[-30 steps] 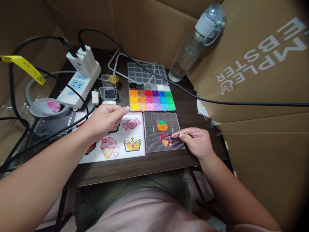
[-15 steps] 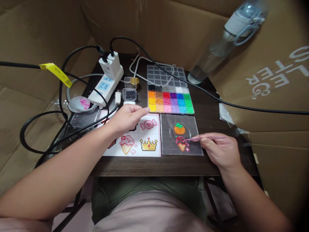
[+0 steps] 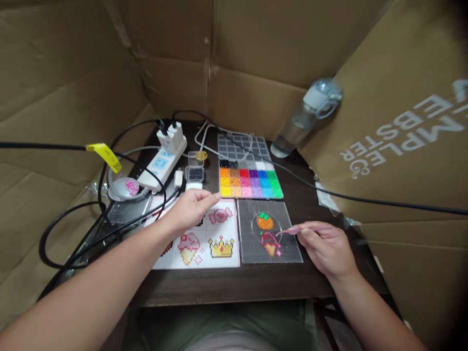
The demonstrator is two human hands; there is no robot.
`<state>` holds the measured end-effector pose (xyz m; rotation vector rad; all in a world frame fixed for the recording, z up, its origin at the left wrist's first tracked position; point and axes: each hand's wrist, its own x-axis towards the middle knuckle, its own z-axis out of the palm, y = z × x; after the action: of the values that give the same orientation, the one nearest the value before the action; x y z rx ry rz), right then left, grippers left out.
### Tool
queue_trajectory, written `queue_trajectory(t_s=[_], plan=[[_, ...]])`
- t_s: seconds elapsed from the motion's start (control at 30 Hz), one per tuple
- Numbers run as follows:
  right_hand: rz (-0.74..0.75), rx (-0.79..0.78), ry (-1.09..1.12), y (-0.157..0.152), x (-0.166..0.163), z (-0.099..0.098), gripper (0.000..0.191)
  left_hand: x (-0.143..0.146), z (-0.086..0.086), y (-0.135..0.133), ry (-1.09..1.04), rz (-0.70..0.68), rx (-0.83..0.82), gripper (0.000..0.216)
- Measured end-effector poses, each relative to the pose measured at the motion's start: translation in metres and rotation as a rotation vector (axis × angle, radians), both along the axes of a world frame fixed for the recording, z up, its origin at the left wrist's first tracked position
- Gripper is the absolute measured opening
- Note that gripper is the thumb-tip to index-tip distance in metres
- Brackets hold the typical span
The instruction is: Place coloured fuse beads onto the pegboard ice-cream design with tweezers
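My right hand (image 3: 329, 246) grips slim pink tweezers (image 3: 303, 227). Their tip is at the upper right edge of a bead ice cream cone (image 3: 269, 244) on the clear pegboard (image 3: 288, 253). Just above the cone on the same board is an orange bead fruit with green leaves (image 3: 265, 221). Over the upper part of the printed pattern sheet (image 3: 223, 263) is my left hand (image 3: 193, 208), fingers closed and thumb pointing right. Whatever those fingers may hold is hidden. The thumb tip is close to the near left corner of the bead box (image 3: 252, 197), which has many coloured compartments.
Left of centre are a power strip (image 3: 155, 168) with plugs, looping black cables (image 3: 44, 239) and a dish of pink beads (image 3: 124, 188). A small open box of black beads (image 3: 195, 173) stands nearby. The water bottle (image 3: 307, 117) is back right; cardboard walls (image 3: 256, 58) surround the table.
The view has tilted up, so the table sits lower in the picture. The tweezers' tip has shifted slightly off the cone's middle to its upper right edge. My left hand keeps its pose.
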<state>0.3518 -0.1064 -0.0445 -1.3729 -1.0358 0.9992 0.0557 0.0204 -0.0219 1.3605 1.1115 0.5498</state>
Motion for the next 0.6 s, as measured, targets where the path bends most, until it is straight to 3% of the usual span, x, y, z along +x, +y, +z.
queue_trajectory(t_s=[0.13,0.27,0.4,0.6], plan=[[0.030,0.078,0.059,0.025,-0.008,0.018,0.022,0.003,0.005,-0.001,0.131,-0.051,0.166,0.048],[0.068,0.126,0.015,0.063,-0.023,0.033,0.022,0.003,0.008,-0.002,0.143,-0.036,0.185,0.047],[0.024,0.166,-0.075,0.097,-0.049,0.035,0.023,0.003,0.010,-0.003,0.132,-0.026,0.158,0.046],[0.095,0.136,-0.232,0.121,-0.081,0.031,0.019,0.004,0.012,-0.003,0.122,0.000,0.119,0.043]])
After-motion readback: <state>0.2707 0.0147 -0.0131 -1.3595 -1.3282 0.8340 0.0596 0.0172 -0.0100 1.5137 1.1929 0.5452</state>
